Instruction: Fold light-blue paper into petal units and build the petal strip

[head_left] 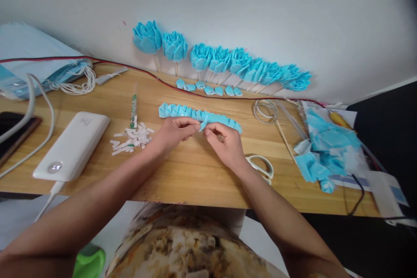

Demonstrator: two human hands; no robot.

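Observation:
Between my fingertips is a small folded blue piece (pixel 204 120), looking like a petal of paper or thin cloth. My left hand (pixel 179 129) pinches it from the left, and my right hand (pixel 224 141) pinches it from the right. Just behind both hands lies a row of overlapping folded blue petals (pixel 176 110) on the wooden table. Farther back, several loose folded petals (pixel 209 90) lie in a line. Handmade blue flowers (pixel 239 61) on sticks lean against the wall. White-handled scissors (pixel 262 167) lie beside my right wrist, partly hidden by it.
Paper strips (pixel 138 137) are heaped left of my left hand. A white power bank (pixel 73 145) with a cable lies farther left. A red-black wire (pixel 156 77) crosses the table's back. To the right are a wire coil (pixel 265 111), a stick (pixel 286 141) and blue scraps (pixel 335 139).

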